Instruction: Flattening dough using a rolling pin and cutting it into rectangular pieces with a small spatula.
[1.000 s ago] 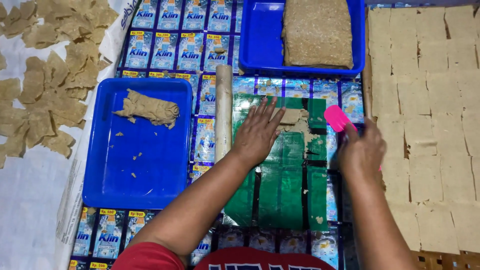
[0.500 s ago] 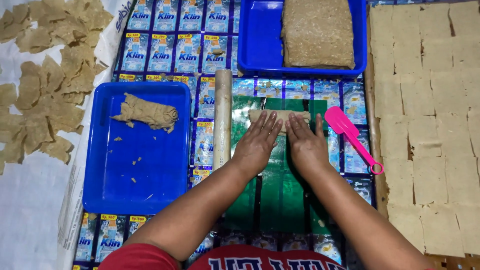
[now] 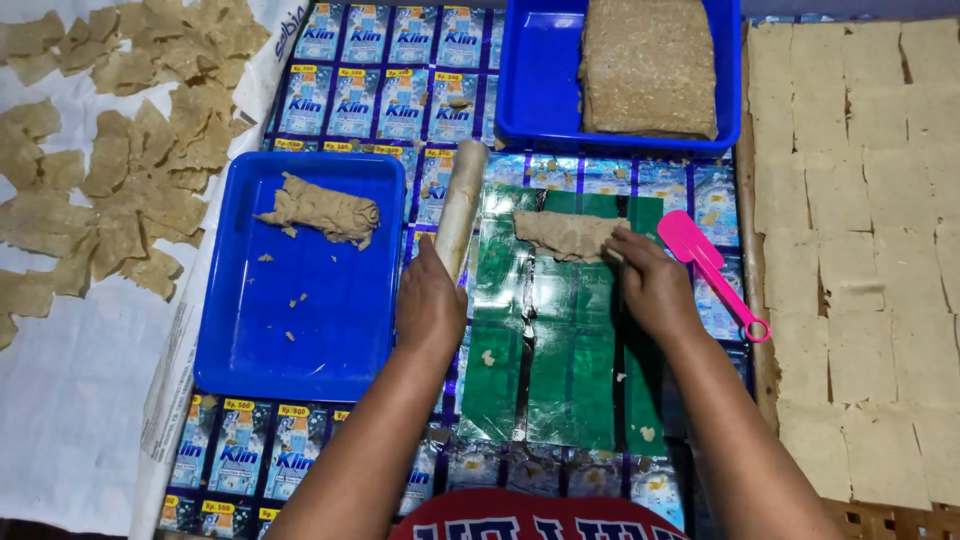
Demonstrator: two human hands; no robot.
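The dough strip [image 3: 568, 234], flat and ragged at upper centre on the green sheet [image 3: 560, 330], now lies uncovered: your left hand [image 3: 428, 303] has slid off it to grasp the rolling pin [image 3: 458, 208] just left. Your right hand [image 3: 652, 285] presses the strip's right end, fingers bent, gripping nothing.

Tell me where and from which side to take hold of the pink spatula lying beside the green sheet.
Grip the pink spatula by its thin handle, near the ring end toward the person, coming from above and from the right. It lies flat and slanted, the wide blade pointing up toward the right hand on the dough strip, so the handle is probably the freest part; the slab rack lies close on its right.
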